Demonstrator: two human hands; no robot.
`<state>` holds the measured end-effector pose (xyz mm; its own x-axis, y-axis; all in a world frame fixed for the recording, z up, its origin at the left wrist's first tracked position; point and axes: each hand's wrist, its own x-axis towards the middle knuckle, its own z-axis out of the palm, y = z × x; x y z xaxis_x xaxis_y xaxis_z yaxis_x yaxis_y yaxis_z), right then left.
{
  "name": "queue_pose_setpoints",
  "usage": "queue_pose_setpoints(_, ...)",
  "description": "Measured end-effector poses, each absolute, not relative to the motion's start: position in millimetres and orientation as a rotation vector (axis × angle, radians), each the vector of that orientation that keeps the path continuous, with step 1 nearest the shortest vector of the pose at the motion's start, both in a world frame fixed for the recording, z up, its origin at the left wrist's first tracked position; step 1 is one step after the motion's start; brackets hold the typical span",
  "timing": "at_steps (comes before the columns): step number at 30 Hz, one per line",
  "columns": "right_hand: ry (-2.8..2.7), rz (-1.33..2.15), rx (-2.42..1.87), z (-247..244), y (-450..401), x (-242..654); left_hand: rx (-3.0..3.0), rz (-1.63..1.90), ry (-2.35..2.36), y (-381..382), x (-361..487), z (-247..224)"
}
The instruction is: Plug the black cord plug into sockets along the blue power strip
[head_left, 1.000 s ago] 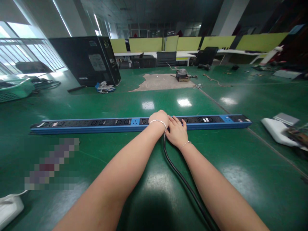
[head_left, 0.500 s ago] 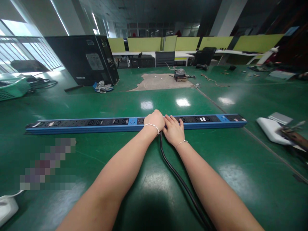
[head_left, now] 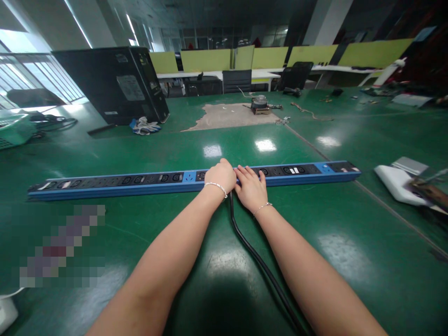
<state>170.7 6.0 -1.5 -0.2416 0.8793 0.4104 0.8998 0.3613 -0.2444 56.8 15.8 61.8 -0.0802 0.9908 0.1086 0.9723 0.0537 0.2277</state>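
Note:
A long blue power strip (head_left: 157, 188) with a row of black sockets lies across the green table. My left hand (head_left: 221, 176) is closed at the middle of the strip, over the upper end of a thick black cable (head_left: 257, 255); whatever is inside the fingers is hidden. Right beside it, my right hand (head_left: 251, 187) rests on the strip with its fingers spread. From between the hands the cable runs down toward the lower right, between my forearms.
On the green table (head_left: 157, 151) stand a black computer case (head_left: 119, 86), with gloves (head_left: 144, 126) beside it, and a green basket (head_left: 16, 130) at the far left. A white device (head_left: 397, 185) lies at the right. Further back is a small round device (head_left: 259, 103).
The view has shifted and tilted slightly, so the strip's left end appears lower and further left. Both hands keep their places on the strip.

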Motion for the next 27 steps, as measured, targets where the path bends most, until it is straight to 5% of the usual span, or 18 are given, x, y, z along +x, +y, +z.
queue_pose_setpoints(5,-2.138,-0.048,-1.547,-0.2,5.5,169.7,2.010,0.343,2.231,14.5,57.5,77.3)
queue_pose_setpoints(14,-2.169,-0.074,-1.576,1.6,5.1,169.8,2.195,0.538,2.229,17.9,30.6,184.9)
queue_pose_setpoints(27,-2.148,-0.057,-1.561,-0.6,6.2,169.4,1.886,0.125,2.353,6.9,-83.3,82.6)
